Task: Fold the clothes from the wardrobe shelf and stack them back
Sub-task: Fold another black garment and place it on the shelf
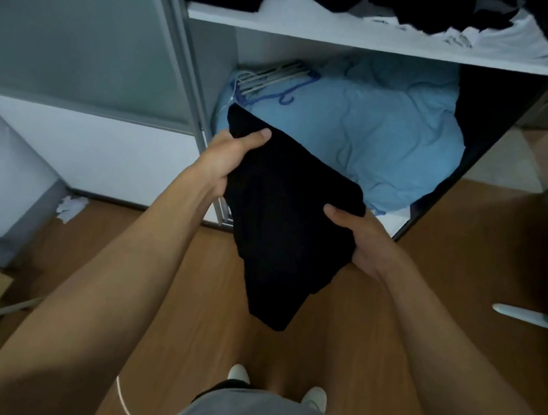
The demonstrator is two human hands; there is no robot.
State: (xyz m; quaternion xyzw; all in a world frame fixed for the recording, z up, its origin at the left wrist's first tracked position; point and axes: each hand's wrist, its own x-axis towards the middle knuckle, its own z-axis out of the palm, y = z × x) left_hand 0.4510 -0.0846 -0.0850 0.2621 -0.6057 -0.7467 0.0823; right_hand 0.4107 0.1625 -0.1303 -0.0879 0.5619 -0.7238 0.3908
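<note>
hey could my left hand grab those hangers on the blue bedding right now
Probably not as things stand. The left hand grips the black garment, as does the right hand. The hangers lie uncovered on the blue bedding just beyond it, so the path looks open once it lets go.

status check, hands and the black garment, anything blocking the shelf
Left hand and right hand both grip black garment, partly folded. Shelf crowded with loose clothes.

Your left hand (234, 157) and right hand (358, 241) grip a folded black garment (281, 222) before the wardrobe shelf (355, 38) (dark and white clothes (393, 11) heaped there)
</note>
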